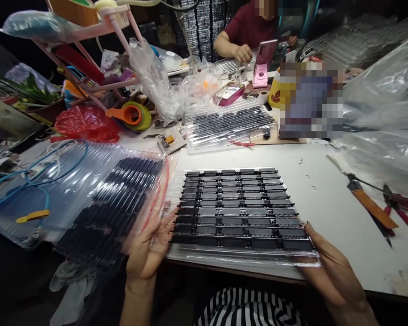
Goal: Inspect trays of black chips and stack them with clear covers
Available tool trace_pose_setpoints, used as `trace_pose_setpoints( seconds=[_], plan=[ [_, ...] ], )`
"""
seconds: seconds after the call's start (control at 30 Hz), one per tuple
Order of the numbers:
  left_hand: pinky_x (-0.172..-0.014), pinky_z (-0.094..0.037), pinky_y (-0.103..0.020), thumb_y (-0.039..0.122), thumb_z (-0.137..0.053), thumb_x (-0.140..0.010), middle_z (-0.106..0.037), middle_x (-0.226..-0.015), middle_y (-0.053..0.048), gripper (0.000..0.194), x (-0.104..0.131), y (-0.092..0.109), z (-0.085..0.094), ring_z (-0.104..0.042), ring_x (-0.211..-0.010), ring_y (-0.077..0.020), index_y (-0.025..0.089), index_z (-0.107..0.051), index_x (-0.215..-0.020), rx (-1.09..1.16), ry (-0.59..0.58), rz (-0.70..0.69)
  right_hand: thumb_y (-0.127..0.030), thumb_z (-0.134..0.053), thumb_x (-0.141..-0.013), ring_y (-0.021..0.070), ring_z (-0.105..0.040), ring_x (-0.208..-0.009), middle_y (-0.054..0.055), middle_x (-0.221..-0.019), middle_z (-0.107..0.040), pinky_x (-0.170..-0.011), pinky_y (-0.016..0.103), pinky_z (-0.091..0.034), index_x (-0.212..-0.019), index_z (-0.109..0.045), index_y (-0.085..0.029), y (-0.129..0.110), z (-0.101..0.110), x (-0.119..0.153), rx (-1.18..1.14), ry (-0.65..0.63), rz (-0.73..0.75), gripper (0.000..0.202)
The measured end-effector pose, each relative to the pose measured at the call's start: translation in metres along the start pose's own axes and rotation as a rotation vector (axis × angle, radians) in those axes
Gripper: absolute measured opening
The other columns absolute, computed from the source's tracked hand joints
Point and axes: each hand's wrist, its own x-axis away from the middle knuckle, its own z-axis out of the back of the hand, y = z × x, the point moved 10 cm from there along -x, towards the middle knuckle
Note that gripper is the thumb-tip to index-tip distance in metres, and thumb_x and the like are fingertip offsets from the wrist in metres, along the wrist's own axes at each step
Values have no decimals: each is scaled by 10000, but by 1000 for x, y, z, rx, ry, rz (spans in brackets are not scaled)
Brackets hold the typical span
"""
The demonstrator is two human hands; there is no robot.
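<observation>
Between my two hands is a clear plastic tray (241,258) with rows of black plastic parts with fine metal pins (229,209). My left hand (151,246) grips its left edge, fingers partly hidden beneath the plastic. On the right edge, my right hand (336,262) has its thumb on top and its other fingers out of sight underneath. The tray lies tilted at the table's front edge. Just left of it rests another clear tray (153,181) filled with dark parts, a red cord (165,181) along its side.
A third filled tray (231,122) lies at the back. Pliers (403,208) and an orange-handled tool (374,206) are at the right. Blue cable (47,188) loops at the left. A pink rack (112,27) stands behind; a person (248,31) sits across the table.
</observation>
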Motion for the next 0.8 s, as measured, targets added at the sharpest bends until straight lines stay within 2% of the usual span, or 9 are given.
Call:
trace_pose_setpoints(
  seconds=[0.13,0.27,0.37,0.47,0.63,0.8],
  plan=[
    [-949,-493,-462,109,-332,-936,-606,-1253,-186,569,0,-3,2,-615,-1099,-278,173,-193,-1484,-15,-60,47,-325,-570,-882,225,-601,-1113,35,-1139,-688,-1056,429,-404,-1157,-656,-246,0,-6,-1,-38,-20,-8,299],
    [-960,-490,-404,194,-352,-936,-464,-1412,-116,600,5,6,-9,-500,-1238,-265,237,-130,-1492,183,-202,-104,-317,-582,-875,207,-606,-1102,24,-1115,-698,-1059,405,-398,-1107,-681,-246,1,-11,-1,-100,-51,-25,262],
    [-976,-478,-371,319,-387,-935,-403,-1459,-64,610,10,6,-10,-441,-1291,-248,287,-132,-1488,306,-216,-165,-273,-581,-874,185,-601,-1107,8,-1115,-698,-1059,375,-395,-1104,-679,-259,1,-11,-1,-116,-80,-24,251],
    [-1023,-436,-374,263,-387,-927,-416,-1459,-27,601,11,0,-4,-407,-1317,-231,324,-159,-1480,315,-173,-159,-252,-576,-876,181,-589,-1121,7,-1139,-687,-1054,370,-397,-1118,-673,-264,0,-10,-2,-77,-89,-12,260],
    [-1097,-338,-432,171,-410,-877,-411,-1468,-44,643,10,-3,16,-399,-1322,-255,294,-212,-1477,246,-8,-209,-271,-530,-906,190,-565,-1155,17,-1218,-646,-1058,384,-393,-1188,-636,-266,-1,-12,-3,-56,-126,-8,301],
    [-1096,-345,-410,164,-469,-814,-451,-1445,-26,679,9,-4,21,-416,-1314,-242,299,-290,-1455,178,93,-194,-261,-516,-910,195,-549,-1177,11,-1225,-642,-1068,386,-389,-1196,-633,-269,-1,-10,-3,-88,-135,-11,309]
  ],
)
